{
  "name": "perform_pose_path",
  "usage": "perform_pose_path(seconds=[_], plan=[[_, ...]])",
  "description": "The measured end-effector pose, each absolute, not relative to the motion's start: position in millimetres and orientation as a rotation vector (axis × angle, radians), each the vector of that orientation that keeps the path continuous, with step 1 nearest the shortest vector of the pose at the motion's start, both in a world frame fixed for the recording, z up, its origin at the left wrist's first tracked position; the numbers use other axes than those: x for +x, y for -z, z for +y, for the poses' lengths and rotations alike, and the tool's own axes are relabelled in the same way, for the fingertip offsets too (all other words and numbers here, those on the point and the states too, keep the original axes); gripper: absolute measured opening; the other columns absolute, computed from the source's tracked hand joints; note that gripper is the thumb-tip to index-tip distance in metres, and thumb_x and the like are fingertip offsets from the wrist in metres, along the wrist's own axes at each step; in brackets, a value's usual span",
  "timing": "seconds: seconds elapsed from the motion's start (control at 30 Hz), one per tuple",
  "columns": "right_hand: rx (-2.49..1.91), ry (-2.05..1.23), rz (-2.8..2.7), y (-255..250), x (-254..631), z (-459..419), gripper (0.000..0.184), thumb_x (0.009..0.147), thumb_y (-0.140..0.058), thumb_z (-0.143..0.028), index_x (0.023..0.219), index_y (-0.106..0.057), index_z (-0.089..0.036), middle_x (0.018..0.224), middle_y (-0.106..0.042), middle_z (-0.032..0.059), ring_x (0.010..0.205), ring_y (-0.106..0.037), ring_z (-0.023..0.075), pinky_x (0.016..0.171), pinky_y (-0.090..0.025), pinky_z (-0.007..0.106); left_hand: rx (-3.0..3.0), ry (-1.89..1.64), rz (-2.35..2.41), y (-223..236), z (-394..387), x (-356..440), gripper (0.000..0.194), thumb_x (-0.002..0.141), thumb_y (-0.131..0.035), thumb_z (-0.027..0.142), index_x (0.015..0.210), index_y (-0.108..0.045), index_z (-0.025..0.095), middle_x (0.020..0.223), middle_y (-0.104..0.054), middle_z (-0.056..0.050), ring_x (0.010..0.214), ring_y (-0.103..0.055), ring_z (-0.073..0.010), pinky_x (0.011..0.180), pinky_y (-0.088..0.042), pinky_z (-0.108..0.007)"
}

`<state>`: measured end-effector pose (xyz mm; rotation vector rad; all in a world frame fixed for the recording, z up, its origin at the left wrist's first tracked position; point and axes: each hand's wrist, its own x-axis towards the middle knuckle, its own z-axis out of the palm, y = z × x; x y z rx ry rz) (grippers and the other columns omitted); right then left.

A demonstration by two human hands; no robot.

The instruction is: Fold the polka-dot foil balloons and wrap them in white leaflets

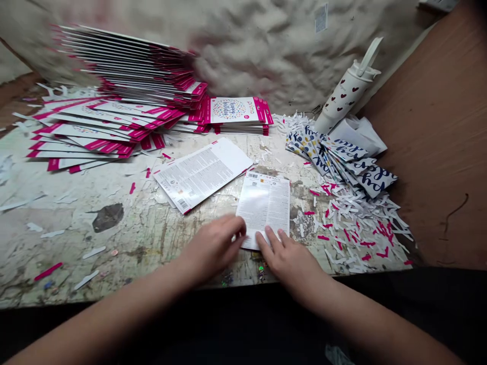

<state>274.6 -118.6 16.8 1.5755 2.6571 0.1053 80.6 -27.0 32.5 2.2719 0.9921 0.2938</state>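
The step looks like steadying the printed packet on the surface just ahead, the right hand resting fingers apart on its near end, the left hand curled beside it, grip unclear; any next move calls for keeping it flat.

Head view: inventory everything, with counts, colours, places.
Flat cardboard packs: many, pink-and-white, back left to centre.
Text-printed flat packets: two, white, centre.
Heart-patterned tumbler: one, white, back right.
Navy-lettered flat pieces: several, mostly white, right.
Thin paper scraps: many, white and pink, mostly right.
Worn worktable: one, pale, stained, beneath.
Crumpled sheet: one, off-white, behind.
Small label: one, whitish, on sheet.
Flat panel: one, brown, far right.
Hands: two, bare, at nearer packet.
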Motion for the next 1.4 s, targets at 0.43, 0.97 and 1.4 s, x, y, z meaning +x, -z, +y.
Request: perform_pose_path(seconds=[0.43, 0.97, 1.4], plan=[[1.849, -0.532, 3.038, -32.2, 235.3, -116.1, 0.027, 0.083, -0.045, -0.006, 0.103, -0.063, -0.005, 0.089, -0.068, 0.0170, 0.073, -0.059, 0.0217, 0.062, -0.050, 0.035, 0.464, -0.712, 0.903, -26.6, -58.5, 95.0, 0.015, 0.069, -0.070, 0.022, 0.075, -0.058, 0.015, 0.073, -0.062, 0.001, 0.066, -0.058, -0.0088, 0.064, -0.049, -0.021], [2.081, 0.821, 3.263, -39.0, 258.4, -80.4, 0.016, 0.085, -0.047, -0.014, 0.088, -0.062, -0.019, 0.081, -0.065, 0.0046, 0.076, -0.060, 0.0143, 0.070, -0.050, 0.027, 1.188, -0.659, 0.961, -36.3, -54.0, 88.5, 0.027, 0.081, -0.053, 0.039, 0.069, -0.051, 0.015, 0.067, -0.050, 0.002, 0.066, -0.050, -0.0112, 0.064, -0.046, -0.023], [2.606, 1.083, 3.203, -113.3, 314.7, -54.4, 0.016, 0.078, -0.063, -0.030, 0.093, -0.064, -0.026, 0.092, -0.068, 0.0030, 0.082, -0.064, 0.0202, 0.070, -0.053, 0.033, 2.110, -0.904, 0.891, -129.4, -12.9, 76.6, 0.017, 0.081, -0.054, 0.027, 0.098, -0.056, 0.022, 0.086, -0.064, -0.002, 0.076, -0.058, -0.0146, 0.065, -0.043, -0.021]])
